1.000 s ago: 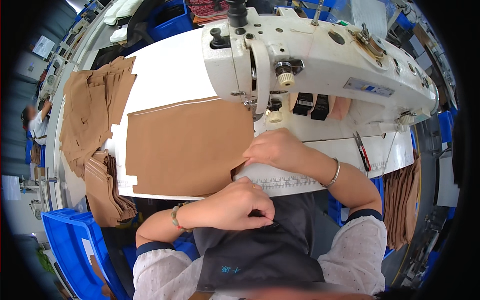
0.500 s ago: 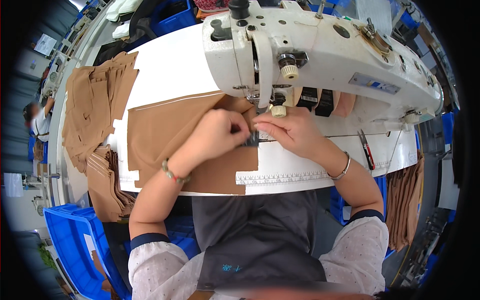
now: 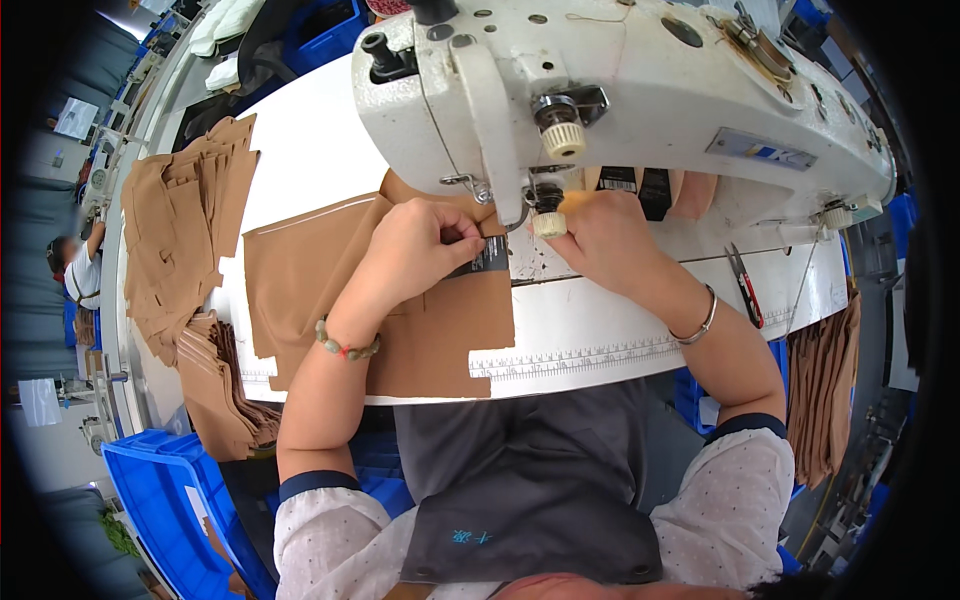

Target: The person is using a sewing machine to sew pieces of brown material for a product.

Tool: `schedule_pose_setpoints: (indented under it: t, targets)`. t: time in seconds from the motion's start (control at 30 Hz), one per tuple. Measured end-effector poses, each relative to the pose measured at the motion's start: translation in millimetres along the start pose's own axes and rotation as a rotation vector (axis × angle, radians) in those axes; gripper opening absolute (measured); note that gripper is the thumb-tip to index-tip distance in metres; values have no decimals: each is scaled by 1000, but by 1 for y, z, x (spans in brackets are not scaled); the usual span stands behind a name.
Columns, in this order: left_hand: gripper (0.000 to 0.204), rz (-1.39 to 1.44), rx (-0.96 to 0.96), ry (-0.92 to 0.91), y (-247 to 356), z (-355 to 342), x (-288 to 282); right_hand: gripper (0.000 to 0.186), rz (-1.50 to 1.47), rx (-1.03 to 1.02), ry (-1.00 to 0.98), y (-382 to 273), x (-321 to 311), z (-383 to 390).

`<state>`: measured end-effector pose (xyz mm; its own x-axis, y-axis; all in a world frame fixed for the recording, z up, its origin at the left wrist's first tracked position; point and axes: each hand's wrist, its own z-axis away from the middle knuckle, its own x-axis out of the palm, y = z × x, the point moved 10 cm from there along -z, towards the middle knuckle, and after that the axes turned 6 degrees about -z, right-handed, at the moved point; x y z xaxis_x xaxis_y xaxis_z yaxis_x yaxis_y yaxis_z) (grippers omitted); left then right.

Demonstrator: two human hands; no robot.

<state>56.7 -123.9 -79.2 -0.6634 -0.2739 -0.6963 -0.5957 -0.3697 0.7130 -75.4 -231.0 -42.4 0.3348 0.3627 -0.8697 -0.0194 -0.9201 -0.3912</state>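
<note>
One left hand [image 3: 415,245] touches one black label [image 3: 489,254].

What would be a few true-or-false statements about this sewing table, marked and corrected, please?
1. The left hand is over the brown cloth. True.
2. The right hand holds the scissors. False: they lie on the table, to that hand's right.
3. A black label lies on the brown cloth. True.
4. The sewing machine is red. False: it is white.
5. The cloth pile is left of the left hand. True.
</note>
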Motion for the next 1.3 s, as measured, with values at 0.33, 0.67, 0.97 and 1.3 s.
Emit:
schedule_pose_setpoints:
  t: [0.33,0.67,0.97,1.3]
  targets:
    - [13,-41,-6,-17,4,2,-3,23,-42,48,-30,-1,4,0]
    - [11,-39,30,-9,11,4,-5,22,-51,18,4,-2,4,0]
    - [10,-40,17,-10,10,4,-4,22,-48,22,11,-5,2,1]
    - [11,-57,19,-5,12,4,-5,29,-59,17,27,-2,6,2]
